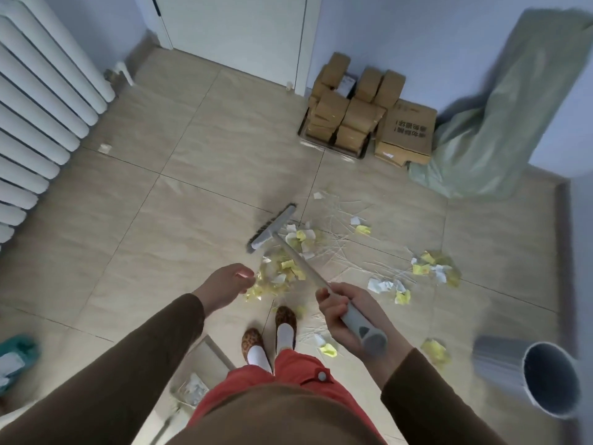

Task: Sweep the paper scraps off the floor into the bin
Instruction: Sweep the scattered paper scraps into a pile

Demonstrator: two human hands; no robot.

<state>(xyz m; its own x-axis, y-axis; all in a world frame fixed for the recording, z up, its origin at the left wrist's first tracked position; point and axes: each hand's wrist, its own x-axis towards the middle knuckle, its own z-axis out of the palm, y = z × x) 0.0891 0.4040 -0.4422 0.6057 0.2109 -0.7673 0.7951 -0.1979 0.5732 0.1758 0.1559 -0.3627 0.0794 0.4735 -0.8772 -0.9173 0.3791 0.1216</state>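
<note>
My right hand (345, 311) grips the broom (272, 228); my left hand (224, 284) hangs loose. Paper scraps (430, 269) lie beyond both hands, the bin (545, 380) to my right; a hard stroke could scatter them.

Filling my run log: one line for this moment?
right hand grips broom | left hand free | scraps on floor | bin right

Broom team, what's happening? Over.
Right hand grips broom; left hand open. Scraps scattered on floor. Bin at right, lying tipped. Nothing blocking.
</note>
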